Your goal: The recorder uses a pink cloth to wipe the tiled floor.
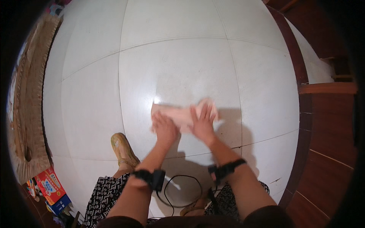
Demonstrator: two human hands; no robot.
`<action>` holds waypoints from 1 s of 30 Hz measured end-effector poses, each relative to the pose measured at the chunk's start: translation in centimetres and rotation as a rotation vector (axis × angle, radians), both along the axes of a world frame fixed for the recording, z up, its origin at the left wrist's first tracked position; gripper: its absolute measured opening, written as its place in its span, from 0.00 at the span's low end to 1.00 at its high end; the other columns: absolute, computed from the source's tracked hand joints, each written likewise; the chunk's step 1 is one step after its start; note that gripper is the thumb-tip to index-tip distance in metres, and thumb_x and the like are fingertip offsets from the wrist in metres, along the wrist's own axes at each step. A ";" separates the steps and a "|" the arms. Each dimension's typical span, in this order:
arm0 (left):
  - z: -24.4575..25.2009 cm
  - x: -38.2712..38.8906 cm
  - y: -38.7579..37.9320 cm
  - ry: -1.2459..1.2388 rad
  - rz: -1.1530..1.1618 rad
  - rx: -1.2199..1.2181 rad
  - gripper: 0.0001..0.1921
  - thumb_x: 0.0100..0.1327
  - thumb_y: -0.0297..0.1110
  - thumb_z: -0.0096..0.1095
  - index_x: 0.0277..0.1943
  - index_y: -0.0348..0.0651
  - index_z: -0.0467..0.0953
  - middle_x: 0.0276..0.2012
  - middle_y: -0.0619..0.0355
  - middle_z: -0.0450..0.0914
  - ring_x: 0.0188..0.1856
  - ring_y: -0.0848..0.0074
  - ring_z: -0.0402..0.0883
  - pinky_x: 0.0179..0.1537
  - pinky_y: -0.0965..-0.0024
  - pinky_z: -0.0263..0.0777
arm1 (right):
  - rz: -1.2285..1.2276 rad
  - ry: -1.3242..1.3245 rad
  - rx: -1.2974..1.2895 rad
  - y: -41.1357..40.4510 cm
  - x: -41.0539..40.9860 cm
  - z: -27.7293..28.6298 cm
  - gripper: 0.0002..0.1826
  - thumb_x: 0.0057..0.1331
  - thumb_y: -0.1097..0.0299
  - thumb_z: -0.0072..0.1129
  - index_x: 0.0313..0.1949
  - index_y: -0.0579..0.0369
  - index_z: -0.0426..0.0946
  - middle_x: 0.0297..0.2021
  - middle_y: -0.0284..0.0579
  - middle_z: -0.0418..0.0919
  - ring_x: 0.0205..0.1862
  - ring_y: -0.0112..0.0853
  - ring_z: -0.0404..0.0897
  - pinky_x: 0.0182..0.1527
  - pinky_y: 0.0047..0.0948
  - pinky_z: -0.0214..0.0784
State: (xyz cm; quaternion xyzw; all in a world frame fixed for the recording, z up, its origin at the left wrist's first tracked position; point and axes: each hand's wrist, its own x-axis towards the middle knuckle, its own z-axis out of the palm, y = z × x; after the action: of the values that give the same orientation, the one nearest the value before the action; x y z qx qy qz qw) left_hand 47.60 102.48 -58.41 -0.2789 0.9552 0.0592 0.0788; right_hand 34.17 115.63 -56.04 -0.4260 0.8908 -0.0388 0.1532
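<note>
A pale pink cloth (pixel 182 115), blurred and partly bunched, is stretched sideways over the glossy white tiled floor (pixel 176 65). My left hand (pixel 166 127) grips its left end with curled fingers. On the right part, my right hand (pixel 203 121) holds the cloth down, its fingers spread across the folds. A raised fold of cloth shows beyond my right fingertips. Black straps with small devices, a left one (pixel 151 178) and a right one (pixel 226 169), circle my forearms.
A sandalled foot (pixel 124 149) stands left of my arms. A black cable (pixel 182 176) loops between my forearms. Brown fringed fabric (pixel 37 99) lines the left side, near a red box (pixel 50 185). Dark red-brown wooden furniture (pixel 330 136) stands at right.
</note>
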 end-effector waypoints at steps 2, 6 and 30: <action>1.8 4.5 4.0 -0.067 0.104 0.124 0.44 0.56 0.50 0.67 0.63 0.18 0.60 0.67 0.24 0.53 0.70 0.30 0.46 0.67 0.32 0.41 | 0.023 -0.093 -0.022 3.9 4.7 0.2 0.50 0.59 0.47 0.63 0.74 0.46 0.47 0.68 0.83 0.37 0.69 0.78 0.37 0.61 0.81 0.36; 5.8 8.3 6.8 -0.160 0.199 0.292 0.46 0.55 0.47 0.67 0.66 0.18 0.56 0.69 0.23 0.49 0.71 0.28 0.43 0.67 0.32 0.42 | 0.048 -0.202 0.069 6.9 9.1 2.1 0.50 0.59 0.45 0.63 0.74 0.46 0.47 0.68 0.84 0.34 0.69 0.79 0.35 0.61 0.81 0.33; 2.9 -11.1 -13.0 -0.047 0.129 0.015 0.55 0.45 0.57 0.74 0.65 0.21 0.56 0.64 0.28 0.56 0.66 0.35 0.53 0.64 0.40 0.54 | 0.016 -0.068 0.120 -13.5 -10.2 1.5 0.48 0.63 0.41 0.57 0.75 0.40 0.42 0.71 0.76 0.35 0.71 0.74 0.35 0.61 0.79 0.40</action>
State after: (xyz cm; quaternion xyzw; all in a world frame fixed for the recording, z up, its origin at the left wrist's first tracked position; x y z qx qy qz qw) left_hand 36.53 89.47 -55.48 -0.3408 0.9326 0.0649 0.0991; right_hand 23.94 102.14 -54.52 -0.4218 0.8823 0.0013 0.2087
